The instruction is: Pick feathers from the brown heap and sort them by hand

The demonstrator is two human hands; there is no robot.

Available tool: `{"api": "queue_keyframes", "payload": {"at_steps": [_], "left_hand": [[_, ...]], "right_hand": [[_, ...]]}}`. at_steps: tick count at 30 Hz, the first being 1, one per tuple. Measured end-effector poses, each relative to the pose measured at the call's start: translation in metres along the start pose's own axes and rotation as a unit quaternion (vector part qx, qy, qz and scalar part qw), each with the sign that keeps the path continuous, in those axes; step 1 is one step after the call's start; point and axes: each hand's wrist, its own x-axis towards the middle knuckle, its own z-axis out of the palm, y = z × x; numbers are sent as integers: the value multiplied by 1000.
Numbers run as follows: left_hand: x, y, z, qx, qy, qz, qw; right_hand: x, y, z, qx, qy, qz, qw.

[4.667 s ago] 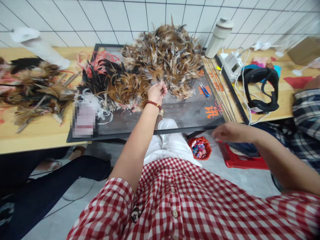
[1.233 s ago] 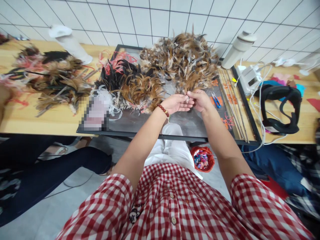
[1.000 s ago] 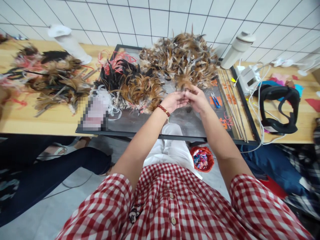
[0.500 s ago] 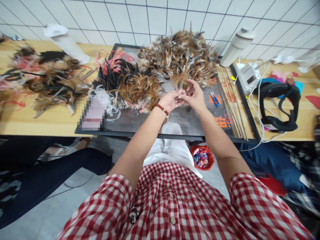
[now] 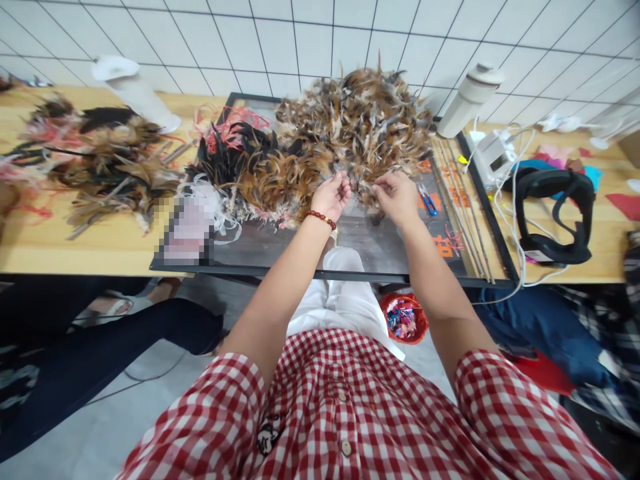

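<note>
Bright light, wide-angle stretch.
Tiled wall [image 5: 313, 43] splays toward the edges; pixelated patch [image 5: 185, 230] at left; feather pile [image 5: 357, 120] seems slightly soft.

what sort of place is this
It looks like a small craft workshop: a large heap of brown feathers on a dark board, blue snips nearby, and a red bin of colourful scraps below.

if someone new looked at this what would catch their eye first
Probably the big heap of brown feathers at the back of the dark board, near the tiled wall. Next, the left hand, red bead bracelet at its wrist, in front of the heap. On the floor stands a red bin of colourful scraps.
</note>
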Motion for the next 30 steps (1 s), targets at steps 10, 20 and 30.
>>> {"api": "queue_keyframes", "payload": {"at_steps": [10, 20, 30], "left_hand": [[0, -3, -3, 38, -8, 19, 999], [-10, -7, 2, 180, -12, 22, 983], [-11, -13, 4, 296, -48, 19, 954]], "right_hand": [[-5, -14, -4, -121, -17, -41, 992], [-11, -26, -15, -187, -56, -142, 970], [-10, -24, -15, -179, -70, -157, 969]]}}
